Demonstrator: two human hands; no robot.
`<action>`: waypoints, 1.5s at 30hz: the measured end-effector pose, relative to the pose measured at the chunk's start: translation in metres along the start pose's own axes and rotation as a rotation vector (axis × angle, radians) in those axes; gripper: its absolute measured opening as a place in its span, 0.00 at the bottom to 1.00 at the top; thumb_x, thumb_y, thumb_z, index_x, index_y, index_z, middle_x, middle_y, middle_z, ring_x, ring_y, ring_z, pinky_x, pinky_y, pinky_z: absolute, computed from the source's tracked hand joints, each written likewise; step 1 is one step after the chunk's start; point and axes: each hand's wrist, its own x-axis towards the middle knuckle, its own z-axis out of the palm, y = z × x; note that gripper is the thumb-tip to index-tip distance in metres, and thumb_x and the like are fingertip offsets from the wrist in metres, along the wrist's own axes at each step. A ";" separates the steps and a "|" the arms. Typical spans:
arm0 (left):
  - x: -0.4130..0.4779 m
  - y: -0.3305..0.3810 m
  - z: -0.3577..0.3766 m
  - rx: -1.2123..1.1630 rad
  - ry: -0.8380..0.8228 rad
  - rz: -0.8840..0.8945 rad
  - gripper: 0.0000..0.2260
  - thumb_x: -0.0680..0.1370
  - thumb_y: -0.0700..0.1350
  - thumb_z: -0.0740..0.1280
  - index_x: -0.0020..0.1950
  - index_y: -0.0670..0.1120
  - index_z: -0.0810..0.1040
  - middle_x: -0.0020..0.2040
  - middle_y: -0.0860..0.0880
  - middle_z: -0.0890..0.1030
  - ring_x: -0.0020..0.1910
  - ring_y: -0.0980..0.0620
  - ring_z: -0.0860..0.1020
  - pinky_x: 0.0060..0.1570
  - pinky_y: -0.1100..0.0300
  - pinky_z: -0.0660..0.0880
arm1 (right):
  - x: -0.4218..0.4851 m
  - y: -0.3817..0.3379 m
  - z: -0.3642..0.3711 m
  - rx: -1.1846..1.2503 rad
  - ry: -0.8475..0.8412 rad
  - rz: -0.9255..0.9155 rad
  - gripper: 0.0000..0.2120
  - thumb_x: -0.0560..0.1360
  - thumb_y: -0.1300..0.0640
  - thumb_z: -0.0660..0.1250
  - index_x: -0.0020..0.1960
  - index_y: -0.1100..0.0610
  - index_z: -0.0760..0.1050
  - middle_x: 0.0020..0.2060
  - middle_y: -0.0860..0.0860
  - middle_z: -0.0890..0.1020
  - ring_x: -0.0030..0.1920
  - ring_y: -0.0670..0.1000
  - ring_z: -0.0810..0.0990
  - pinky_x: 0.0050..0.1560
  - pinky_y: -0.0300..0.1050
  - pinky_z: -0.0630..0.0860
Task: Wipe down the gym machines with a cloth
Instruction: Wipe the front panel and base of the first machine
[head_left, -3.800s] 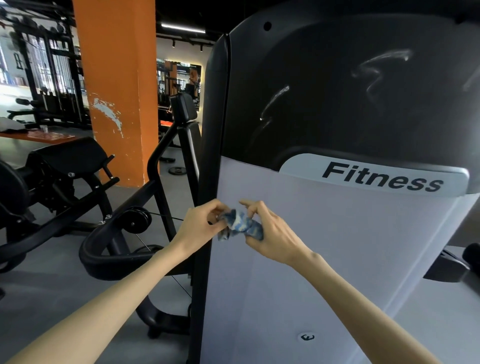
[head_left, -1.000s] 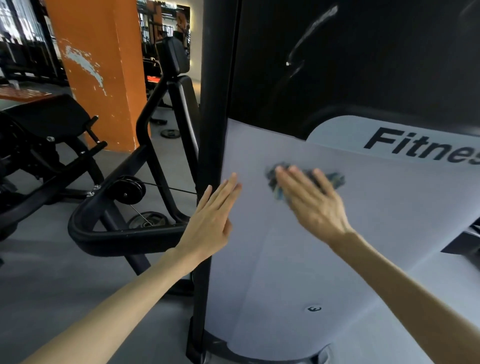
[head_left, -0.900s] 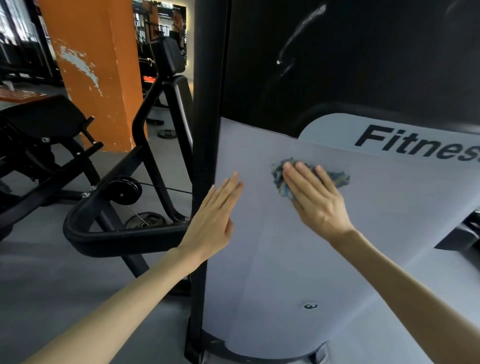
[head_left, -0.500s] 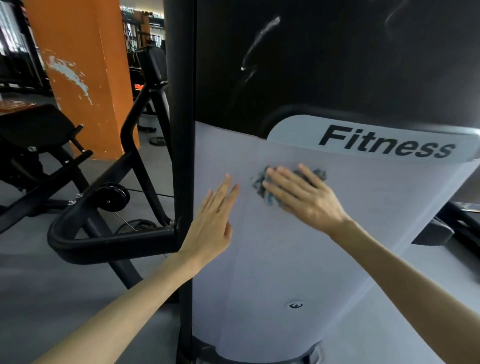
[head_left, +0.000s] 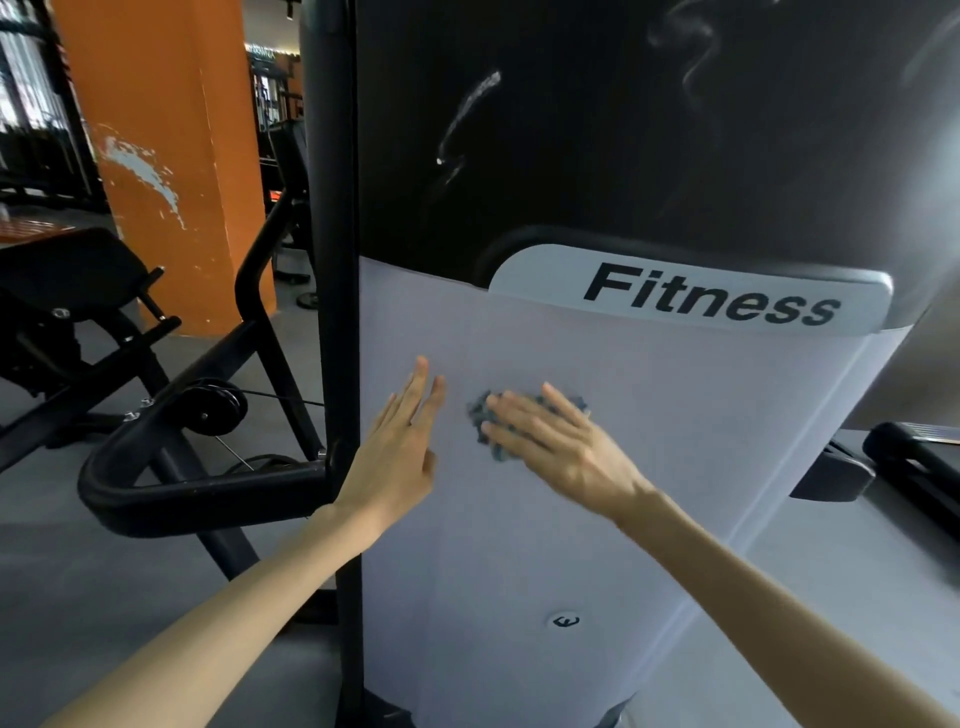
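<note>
Blue-grey mottled cloth (head_left: 485, 421); white panel (head_left: 649, 467), black lettering (head_left: 711, 299); orange pillar (head_left: 166, 156).

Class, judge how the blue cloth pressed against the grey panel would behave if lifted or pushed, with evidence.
Probably floppy: the cloth lies bunched in crumpled folds under the flat right hand. Likely light, since it is a small wad. It should slide easily, as the panel looks smooth and upright; released, it would probably drop.

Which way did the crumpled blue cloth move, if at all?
Yes, the crumpled blue cloth slid down the white panel, farther below the black Fitness lettering.
</note>
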 end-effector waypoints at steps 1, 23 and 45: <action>0.000 0.002 -0.001 -0.010 -0.010 -0.013 0.36 0.80 0.34 0.60 0.80 0.49 0.42 0.76 0.55 0.30 0.76 0.57 0.39 0.76 0.63 0.42 | 0.002 0.016 -0.005 -0.061 0.002 -0.010 0.22 0.77 0.65 0.66 0.71 0.58 0.72 0.71 0.56 0.71 0.73 0.54 0.68 0.75 0.55 0.59; 0.003 0.008 -0.010 0.086 -0.113 -0.069 0.39 0.79 0.42 0.67 0.80 0.46 0.44 0.77 0.50 0.32 0.73 0.50 0.66 0.73 0.58 0.43 | -0.002 0.013 0.014 -0.097 -0.081 -0.151 0.18 0.83 0.62 0.55 0.71 0.57 0.72 0.71 0.53 0.72 0.71 0.53 0.70 0.75 0.49 0.60; -0.001 0.042 0.020 0.039 0.080 -0.240 0.37 0.79 0.40 0.66 0.80 0.43 0.45 0.79 0.52 0.37 0.78 0.48 0.55 0.76 0.56 0.49 | -0.033 0.044 -0.004 -0.087 0.060 -0.098 0.17 0.81 0.66 0.60 0.68 0.58 0.75 0.69 0.55 0.73 0.70 0.54 0.72 0.73 0.51 0.62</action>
